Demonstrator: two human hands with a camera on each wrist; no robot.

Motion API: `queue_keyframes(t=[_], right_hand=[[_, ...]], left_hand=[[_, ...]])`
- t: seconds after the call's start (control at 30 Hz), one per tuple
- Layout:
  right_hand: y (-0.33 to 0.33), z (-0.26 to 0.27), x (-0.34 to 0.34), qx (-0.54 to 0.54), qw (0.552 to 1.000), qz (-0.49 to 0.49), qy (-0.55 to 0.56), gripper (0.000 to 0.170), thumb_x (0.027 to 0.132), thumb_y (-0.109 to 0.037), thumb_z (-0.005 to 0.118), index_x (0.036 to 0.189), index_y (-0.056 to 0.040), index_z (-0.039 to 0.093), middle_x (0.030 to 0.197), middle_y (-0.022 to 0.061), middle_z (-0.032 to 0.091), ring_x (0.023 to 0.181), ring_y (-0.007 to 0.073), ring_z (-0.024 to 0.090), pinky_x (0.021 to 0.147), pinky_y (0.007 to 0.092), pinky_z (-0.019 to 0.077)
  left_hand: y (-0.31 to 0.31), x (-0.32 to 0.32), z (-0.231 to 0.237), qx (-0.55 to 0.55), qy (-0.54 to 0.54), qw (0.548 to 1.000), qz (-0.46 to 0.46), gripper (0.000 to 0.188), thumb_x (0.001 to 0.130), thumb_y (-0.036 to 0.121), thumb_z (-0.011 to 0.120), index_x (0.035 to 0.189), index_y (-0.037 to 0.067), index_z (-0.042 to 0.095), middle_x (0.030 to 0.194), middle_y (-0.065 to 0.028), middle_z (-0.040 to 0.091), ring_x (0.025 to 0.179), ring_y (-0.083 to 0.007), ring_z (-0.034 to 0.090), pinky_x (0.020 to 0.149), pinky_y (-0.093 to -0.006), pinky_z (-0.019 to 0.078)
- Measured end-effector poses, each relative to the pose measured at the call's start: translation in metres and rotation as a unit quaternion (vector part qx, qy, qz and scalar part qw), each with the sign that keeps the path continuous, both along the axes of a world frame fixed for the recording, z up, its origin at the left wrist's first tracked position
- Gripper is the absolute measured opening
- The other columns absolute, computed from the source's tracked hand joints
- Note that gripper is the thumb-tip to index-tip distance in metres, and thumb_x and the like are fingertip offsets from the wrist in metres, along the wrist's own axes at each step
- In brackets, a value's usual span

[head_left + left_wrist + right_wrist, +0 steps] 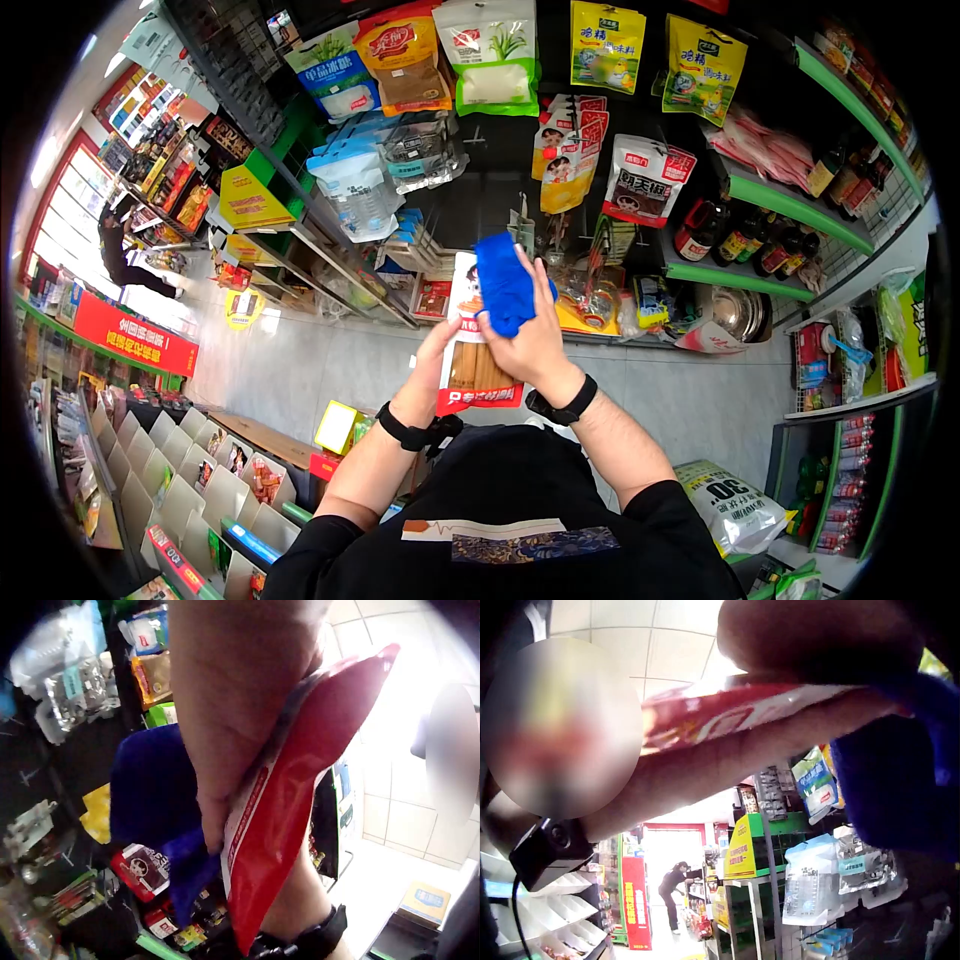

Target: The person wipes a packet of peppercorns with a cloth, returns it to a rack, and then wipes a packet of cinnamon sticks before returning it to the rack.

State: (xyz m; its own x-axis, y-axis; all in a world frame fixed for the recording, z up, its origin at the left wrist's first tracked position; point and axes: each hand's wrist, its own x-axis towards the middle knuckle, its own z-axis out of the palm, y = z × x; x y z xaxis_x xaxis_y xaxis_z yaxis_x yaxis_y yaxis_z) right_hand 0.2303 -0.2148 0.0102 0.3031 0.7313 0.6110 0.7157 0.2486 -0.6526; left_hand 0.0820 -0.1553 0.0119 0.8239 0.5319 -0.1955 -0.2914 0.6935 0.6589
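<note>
A flat red-and-white packet (465,372) with brown stick-like contents showing through its front is held upright before the chest. My left hand (430,368) grips its left edge, thumb on the front; in the left wrist view the packet's red end (289,817) shows beside that hand. A blue cloth (503,290) lies over the packet's upper right part. My right hand (538,345) holds the cloth against the packet, its thumb at the cloth's lower edge and its fingers along the right side. The cloth hides part of the packet's printed front.
Ahead, a dark rack carries hanging seasoning bags (498,60) and a red-and-white pouch (648,180). Sauce bottles (700,230) stand on shelves at the right. Divided bins (165,470) are at lower left, and a large white sack (728,505) is on the right. Another person (673,892) stands by distant shelves.
</note>
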Motion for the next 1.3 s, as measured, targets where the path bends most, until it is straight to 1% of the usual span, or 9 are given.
queue_keyframes(t=[0.3, 0.5, 0.6, 0.7, 0.77, 0.93, 1.07, 1.1, 1.3], right_hand=[[-0.021, -0.017, 0.000, -0.011, 0.998, 0.056, 0.029, 0.052, 0.082, -0.020, 0.063, 0.129, -0.0008, 0.049, 0.146, 0.0286, 0.028, 0.134, 0.0430, 0.031, 0.112, 0.0490, 0.0226], [-0.025, -0.028, 0.022, 0.006, 0.990, 0.037, 0.132, 0.035, 0.091, -0.015, 0.052, 0.121, 0.0036, 0.054, 0.126, 0.0227, 0.054, 0.119, 0.0355, 0.051, 0.104, 0.0415, 0.0355], [-0.037, -0.027, 0.038, -0.006, 0.876, 0.125, 0.466, 0.047, 0.104, -0.032, 0.029, 0.118, 0.0030, 0.056, 0.115, 0.0098, 0.061, 0.106, 0.0179, 0.056, 0.095, 0.0343, 0.0418], [-0.045, -0.037, 0.052, 0.055, 0.775, 0.099, 0.621, 0.052, 0.102, -0.042, 0.029, 0.129, -0.0017, 0.048, 0.126, 0.0096, 0.056, 0.117, 0.0200, 0.051, 0.103, 0.0349, 0.0359], [-0.054, -0.032, 0.054, 0.117, 0.771, 0.125, 0.614, 0.056, 0.101, -0.045, 0.028, 0.133, -0.0027, 0.045, 0.129, 0.0095, 0.054, 0.119, 0.0204, 0.050, 0.104, 0.0346, 0.0349], [-0.068, 0.010, 0.034, 0.102, 0.920, 0.155, 0.344, 0.045, 0.090, -0.042, 0.045, 0.110, -0.0041, 0.059, 0.126, 0.0130, 0.053, 0.124, 0.0296, 0.043, 0.105, 0.0461, 0.0299], [-0.029, 0.059, 0.014, -0.055, 0.974, 0.128, -0.180, 0.054, 0.072, -0.035, 0.070, 0.115, -0.0032, 0.060, 0.132, 0.0172, 0.048, 0.137, 0.0399, 0.028, 0.107, 0.0584, 0.0228], [-0.014, 0.047, 0.009, -0.041, 0.973, 0.074, -0.215, 0.055, 0.075, -0.040, 0.067, 0.117, -0.0043, 0.059, 0.134, 0.0178, 0.047, 0.137, 0.0399, 0.027, 0.108, 0.0586, 0.0210], [-0.004, 0.013, -0.020, -0.022, 0.980, 0.075, -0.184, 0.054, 0.082, -0.044, 0.059, 0.123, -0.0091, 0.057, 0.141, 0.0170, 0.041, 0.137, 0.0433, 0.025, 0.102, 0.0632, 0.0238]], left_hand=[[0.017, -0.002, 0.001, -0.095, -0.107, 0.989, 0.032, 0.055, 0.092, 0.035, 0.045, 0.134, 0.000, 0.042, 0.130, -0.0184, 0.053, 0.116, -0.0315, 0.054, 0.102, -0.0435, 0.0404], [0.022, -0.005, -0.001, -0.134, -0.147, 0.978, 0.058, 0.056, 0.091, 0.036, 0.045, 0.134, -0.001, 0.043, 0.131, -0.0197, 0.052, 0.117, -0.0339, 0.054, 0.102, -0.0469, 0.0402], [0.022, -0.004, 0.007, -0.111, -0.151, 0.979, 0.077, 0.057, 0.091, 0.037, 0.045, 0.134, -0.001, 0.042, 0.132, -0.0192, 0.052, 0.117, -0.0333, 0.054, 0.102, -0.0461, 0.0404], [0.024, -0.005, 0.009, -0.096, -0.170, 0.978, 0.072, 0.059, 0.092, 0.039, 0.044, 0.135, -0.001, 0.041, 0.132, -0.0194, 0.052, 0.118, -0.0338, 0.053, 0.102, -0.0472, 0.0402], [0.023, -0.004, 0.008, -0.082, -0.162, 0.980, 0.080, 0.060, 0.092, 0.040, 0.043, 0.136, -0.001, 0.040, 0.132, -0.0193, 0.052, 0.118, -0.0336, 0.053, 0.102, -0.0472, 0.0402], [0.016, 0.001, 0.009, -0.082, -0.127, 0.988, 0.020, 0.064, 0.093, 0.047, 0.041, 0.141, 0.005, 0.035, 0.137, -0.0186, 0.047, 0.120, -0.0347, 0.051, 0.102, -0.0476, 0.0402], [0.005, 0.011, 0.000, -0.060, -0.166, 0.984, 0.003, 0.055, 0.099, 0.041, 0.034, 0.142, 0.007, 0.034, 0.140, -0.0156, 0.044, 0.126, -0.0295, 0.046, 0.107, -0.0449, 0.0351], [0.009, 0.012, -0.015, 0.036, -0.219, 0.975, 0.009, 0.054, 0.100, 0.040, 0.032, 0.142, 0.006, 0.034, 0.141, -0.0147, 0.043, 0.127, -0.0294, 0.045, 0.109, -0.0455, 0.0337], [0.012, 0.012, 0.000, 0.012, -0.137, 0.989, 0.056, 0.075, 0.095, 0.063, 0.024, 0.146, 0.008, 0.029, 0.150, -0.0155, 0.031, 0.136, -0.0327, 0.033, 0.113, -0.0483, 0.0248]])
